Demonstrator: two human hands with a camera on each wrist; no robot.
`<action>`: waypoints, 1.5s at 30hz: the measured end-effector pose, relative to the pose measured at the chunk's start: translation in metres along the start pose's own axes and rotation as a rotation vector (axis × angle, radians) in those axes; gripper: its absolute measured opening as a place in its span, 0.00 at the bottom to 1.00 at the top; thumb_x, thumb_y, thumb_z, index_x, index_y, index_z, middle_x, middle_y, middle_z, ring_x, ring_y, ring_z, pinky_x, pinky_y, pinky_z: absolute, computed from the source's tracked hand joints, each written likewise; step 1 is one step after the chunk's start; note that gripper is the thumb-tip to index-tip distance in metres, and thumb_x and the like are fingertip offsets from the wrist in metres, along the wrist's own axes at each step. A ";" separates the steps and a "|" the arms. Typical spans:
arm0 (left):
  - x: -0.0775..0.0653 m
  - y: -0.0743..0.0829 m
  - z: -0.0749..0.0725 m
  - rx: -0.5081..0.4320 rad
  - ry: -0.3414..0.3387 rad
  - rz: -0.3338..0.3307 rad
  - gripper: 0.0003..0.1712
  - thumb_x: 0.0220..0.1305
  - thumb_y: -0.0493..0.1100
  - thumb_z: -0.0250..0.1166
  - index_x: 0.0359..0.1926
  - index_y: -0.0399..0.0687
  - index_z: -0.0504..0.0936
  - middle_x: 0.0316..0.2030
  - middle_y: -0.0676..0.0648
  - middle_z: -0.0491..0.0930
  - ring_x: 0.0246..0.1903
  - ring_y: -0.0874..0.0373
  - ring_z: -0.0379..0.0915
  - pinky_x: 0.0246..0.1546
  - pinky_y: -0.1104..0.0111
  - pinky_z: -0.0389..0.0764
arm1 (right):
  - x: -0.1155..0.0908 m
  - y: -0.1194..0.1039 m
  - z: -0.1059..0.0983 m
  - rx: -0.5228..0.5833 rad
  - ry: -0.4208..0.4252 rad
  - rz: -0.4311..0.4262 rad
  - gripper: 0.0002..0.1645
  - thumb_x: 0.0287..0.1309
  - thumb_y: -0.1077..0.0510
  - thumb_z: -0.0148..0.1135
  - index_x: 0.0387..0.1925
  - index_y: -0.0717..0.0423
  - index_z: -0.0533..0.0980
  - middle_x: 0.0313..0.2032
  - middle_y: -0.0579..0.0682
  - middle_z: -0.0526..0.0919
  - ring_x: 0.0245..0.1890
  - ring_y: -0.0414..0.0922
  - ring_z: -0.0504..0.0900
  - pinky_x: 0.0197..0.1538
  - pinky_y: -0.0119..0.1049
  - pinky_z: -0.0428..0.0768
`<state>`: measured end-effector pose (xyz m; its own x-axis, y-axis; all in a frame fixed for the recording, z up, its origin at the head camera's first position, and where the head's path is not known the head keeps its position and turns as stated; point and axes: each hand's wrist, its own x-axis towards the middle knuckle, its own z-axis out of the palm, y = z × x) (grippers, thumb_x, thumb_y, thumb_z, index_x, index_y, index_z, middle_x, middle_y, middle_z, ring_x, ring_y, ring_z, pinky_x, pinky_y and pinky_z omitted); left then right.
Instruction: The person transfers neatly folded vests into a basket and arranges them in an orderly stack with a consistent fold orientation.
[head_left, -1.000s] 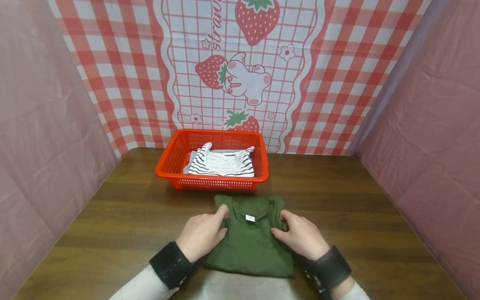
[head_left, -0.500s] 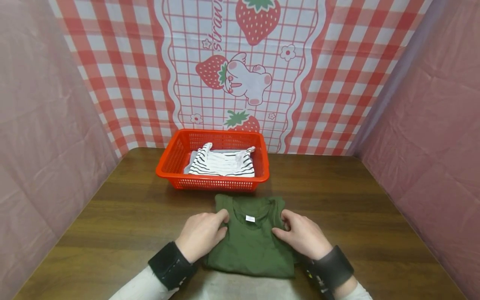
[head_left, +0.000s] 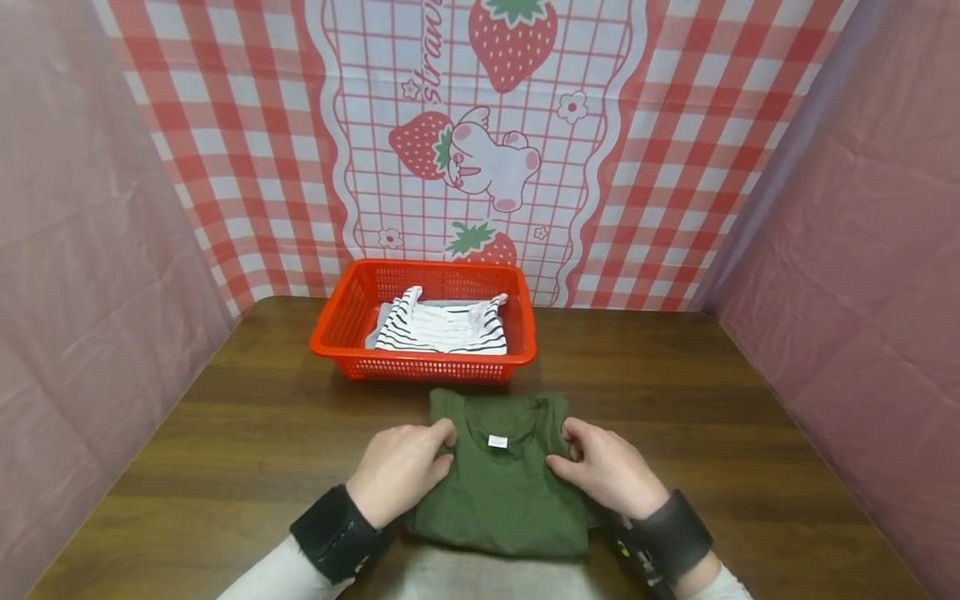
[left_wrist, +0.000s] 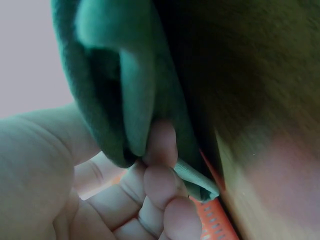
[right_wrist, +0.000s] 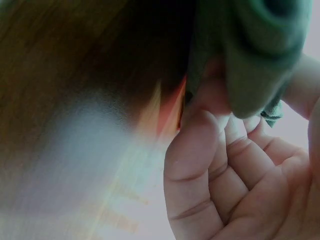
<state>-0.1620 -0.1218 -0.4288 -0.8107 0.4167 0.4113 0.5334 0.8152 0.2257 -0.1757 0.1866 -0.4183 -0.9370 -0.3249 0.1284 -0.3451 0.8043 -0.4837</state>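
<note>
A dark green T-shirt (head_left: 502, 500), folded into a compact block with its neckline and white label facing up, lies in front of the basket. At its left side my left hand (head_left: 401, 467) pinches the folded edge, thumb on top. My right hand (head_left: 611, 471) grips the opposite edge in the same way. From the left wrist, the layered green cloth (left_wrist: 137, 95) shows between thumb and curled fingers (left_wrist: 160, 185). Close up in the right wrist view, fingers (right_wrist: 192, 150) reach under the green fold (right_wrist: 255, 70).
Beyond the shirt stands a red plastic basket (head_left: 431, 367) holding a black-and-white striped garment (head_left: 450, 329) over a grey one. The brown wooden table (head_left: 675, 375) meets a checked strawberry-print cloth (head_left: 285, 150) behind and pink cloth at both sides. A pale patch lies below the shirt.
Both hands stay at the shirt's side edges with almost no movement. The shirt and basket keep their places; the head view shifts very slightly.
</note>
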 end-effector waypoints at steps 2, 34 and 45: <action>0.000 0.001 -0.002 0.002 0.005 0.003 0.14 0.60 0.40 0.82 0.40 0.54 0.83 0.23 0.53 0.83 0.24 0.51 0.83 0.21 0.57 0.75 | 0.000 -0.001 -0.001 0.009 -0.004 -0.001 0.23 0.62 0.52 0.79 0.29 0.45 0.69 0.22 0.38 0.68 0.21 0.36 0.66 0.28 0.34 0.61; -0.001 0.018 -0.037 0.018 -0.032 0.002 0.12 0.62 0.41 0.82 0.41 0.55 0.86 0.24 0.56 0.83 0.25 0.58 0.81 0.24 0.62 0.76 | -0.017 -0.015 -0.024 0.041 -0.012 -0.042 0.22 0.65 0.53 0.78 0.31 0.45 0.69 0.23 0.38 0.67 0.21 0.34 0.65 0.28 0.32 0.62; -0.003 0.027 -0.057 0.050 -0.036 0.017 0.13 0.62 0.42 0.83 0.41 0.56 0.86 0.26 0.58 0.84 0.25 0.60 0.80 0.24 0.62 0.78 | -0.023 -0.025 -0.038 0.042 -0.025 -0.056 0.21 0.66 0.53 0.78 0.32 0.45 0.69 0.24 0.38 0.68 0.23 0.33 0.65 0.29 0.32 0.63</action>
<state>-0.1312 -0.1238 -0.3737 -0.8102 0.4443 0.3823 0.5353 0.8266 0.1739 -0.1477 0.1924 -0.3759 -0.9145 -0.3813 0.1352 -0.3939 0.7630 -0.5125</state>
